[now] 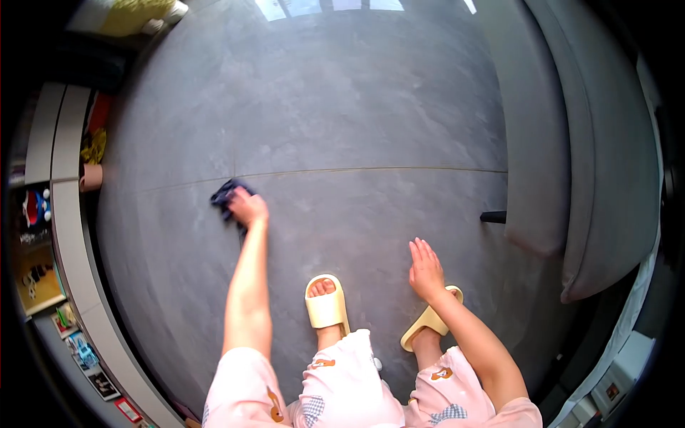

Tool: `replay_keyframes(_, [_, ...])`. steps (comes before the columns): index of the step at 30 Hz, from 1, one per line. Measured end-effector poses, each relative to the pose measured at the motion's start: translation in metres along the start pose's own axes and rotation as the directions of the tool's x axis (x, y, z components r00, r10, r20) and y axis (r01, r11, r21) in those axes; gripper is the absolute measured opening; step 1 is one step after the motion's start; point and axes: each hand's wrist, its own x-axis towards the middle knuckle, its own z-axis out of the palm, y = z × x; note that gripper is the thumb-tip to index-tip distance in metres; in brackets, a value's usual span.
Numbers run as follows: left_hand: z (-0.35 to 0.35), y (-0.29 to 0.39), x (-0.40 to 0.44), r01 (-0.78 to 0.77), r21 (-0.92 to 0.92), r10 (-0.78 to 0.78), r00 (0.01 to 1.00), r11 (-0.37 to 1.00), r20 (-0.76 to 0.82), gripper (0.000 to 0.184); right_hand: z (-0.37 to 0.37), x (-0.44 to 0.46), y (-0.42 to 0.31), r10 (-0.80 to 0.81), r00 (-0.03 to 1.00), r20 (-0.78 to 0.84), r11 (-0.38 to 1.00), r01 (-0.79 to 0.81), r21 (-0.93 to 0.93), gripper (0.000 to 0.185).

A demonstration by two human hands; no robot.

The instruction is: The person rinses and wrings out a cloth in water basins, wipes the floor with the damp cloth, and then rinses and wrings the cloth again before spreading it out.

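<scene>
A crumpled dark navy cloth (224, 197) lies against the grey tiled floor (342, 221) left of centre. My left hand (248, 206) presses on it with fingers bent over the fabric, slightly blurred. Over the right foot's yellow slipper (421, 329), my right hand (426, 269) hangs with its fingers stretched out and nothing in them. The other yellow slipper (327, 311) is on my left foot, between the two hands.
A grey sofa (539, 128) runs along the right, with a dark leg (493, 217) near the floor. On the left stands a low cabinet (66, 143) with small items on its shelves. A pink cylindrical object (91, 177) sits by its edge.
</scene>
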Motion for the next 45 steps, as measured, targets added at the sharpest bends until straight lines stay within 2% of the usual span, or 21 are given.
replay_keyframes(1, [0.036, 0.008, -0.012, -0.259, -0.078, 0.235, 0.945, 0.963, -0.23, 0.057, -0.001, 0.0, -0.005, -0.015, 1.0, 0.01, 1.0, 0.015, -0.017, 0.056])
replay_keyframes(2, [0.04, 0.04, -0.037, -0.452, -0.019, 0.421, 0.844, 0.892, -0.331, 0.059, -0.003, 0.001, -0.01, -0.034, 0.999, 0.021, 0.999, 0.035, -0.036, 0.056])
replay_keyframes(4, [0.019, 0.098, -0.096, -0.738, -0.022, 0.728, 0.67, 0.675, -0.147, 0.06, -0.008, 0.004, -0.022, -0.078, 0.995, 0.063, 0.994, 0.082, -0.068, 0.056])
replay_keyframes(6, [0.011, 0.124, -0.158, -0.841, -0.066, 0.844, 0.537, 0.537, 0.021, 0.062, -0.016, 0.012, -0.039, -0.125, 0.986, 0.112, 0.987, 0.135, -0.09, 0.055])
replay_keyframes(8, [-0.003, 0.113, -0.18, -0.813, -0.426, 0.911, 0.407, 0.396, 0.071, 0.064, -0.02, 0.023, -0.055, -0.204, 0.963, 0.178, 0.966, 0.228, -0.125, 0.054])
replay_keyframes(10, [-0.002, 0.091, -0.172, -0.82, -0.373, 0.895, 0.439, 0.434, 0.076, 0.066, -0.026, 0.031, -0.068, -0.259, 0.934, 0.244, 0.937, 0.305, -0.172, 0.053])
replay_keyframes(13, [0.004, 0.028, -0.127, -0.731, -0.168, 0.75, 0.653, 0.661, 0.107, 0.064, -0.033, 0.057, -0.088, -0.285, 0.902, 0.325, 0.896, 0.371, -0.244, 0.051])
replay_keyframes(19, [0.0, -0.187, -0.062, -0.215, -0.069, 0.206, 0.972, 0.974, -0.115, 0.061, -0.038, 0.091, -0.136, -0.272, 0.847, 0.457, 0.784, 0.47, -0.405, 0.05])
replay_keyframes(22, [0.01, -0.247, -0.056, 0.116, -0.127, -0.136, 0.977, 0.985, -0.165, 0.059, -0.03, 0.102, -0.162, -0.245, 0.887, 0.392, 0.831, 0.4, -0.387, 0.05])
replay_keyframes(25, [0.008, -0.214, -0.057, 0.383, -0.138, -0.396, 0.915, 0.913, -0.078, 0.061, -0.027, 0.11, -0.18, -0.276, 0.916, 0.293, 0.882, 0.362, -0.302, 0.049])
replay_keyframes(26, [0.006, -0.194, -0.064, 0.312, -0.122, -0.324, 0.941, 0.942, -0.101, 0.06, -0.026, 0.111, -0.185, -0.294, 0.92, 0.26, 0.894, 0.361, -0.265, 0.049])
replay_keyframes(28, [-0.002, -0.146, -0.09, -0.047, -0.224, -0.009, 0.97, 0.974, -0.243, 0.059, -0.029, 0.114, -0.189, -0.319, 0.918, 0.236, 0.889, 0.376, -0.26, 0.048])
replay_keyframes(30, [0.004, -0.093, -0.126, -0.282, -0.299, 0.248, 0.958, 0.912, -0.147, 0.057, -0.029, 0.117, -0.184, -0.326, 0.916, 0.233, 0.887, 0.382, -0.26, 0.047])
replay_keyframes(32, [-0.011, -0.047, -0.16, -0.479, -0.37, 0.537, 0.841, 0.796, 0.068, 0.062, -0.025, 0.119, -0.172, -0.323, 0.913, 0.251, 0.886, 0.384, -0.259, 0.046])
replay_keyframes(34, [-0.014, -0.04, -0.178, -0.622, -0.382, 0.695, 0.714, 0.684, 0.082, 0.062, -0.03, 0.118, -0.166, -0.342, 0.853, 0.393, 0.83, 0.47, -0.3, 0.044])
replay_keyframes(35, [-0.015, -0.044, -0.175, -0.585, -0.392, 0.684, 0.706, 0.71, 0.184, 0.063, -0.036, 0.12, -0.162, -0.304, 0.81, 0.502, 0.794, 0.507, -0.337, 0.044])
replay_keyframes(37, [-0.014, -0.059, -0.164, -0.585, -0.16, 0.606, 0.761, 0.795, 0.231, 0.057, -0.055, 0.126, -0.164, -0.238, 0.728, 0.643, 0.744, 0.562, -0.361, 0.043])
replay_keyframes(40, [0.013, -0.127, -0.138, -0.384, 0.094, 0.371, 0.919, 0.919, 0.135, 0.059, -0.077, 0.137, -0.162, -0.291, 0.846, 0.447, 0.818, 0.462, -0.342, 0.027])
replay_keyframes(41, [0.008, -0.147, -0.132, -0.187, 0.085, 0.168, 0.967, 0.979, 0.192, 0.06, -0.085, 0.14, -0.16, -0.308, 0.868, 0.39, 0.838, 0.441, -0.32, 0.027])
replay_keyframes(43, [-0.02, -0.169, -0.123, 0.224, -0.105, -0.173, 0.917, 0.969, 0.36, 0.06, -0.097, 0.143, -0.157, -0.326, 0.907, 0.268, 0.879, 0.395, -0.268, 0.027])
replay_keyframes(45, [-0.006, -0.18, -0.12, 0.203, -0.102, -0.164, 0.938, 0.974, 0.306, 0.061, -0.096, 0.152, -0.138, -0.366, 0.897, 0.25, 0.853, 0.43, -0.296, 0.027])
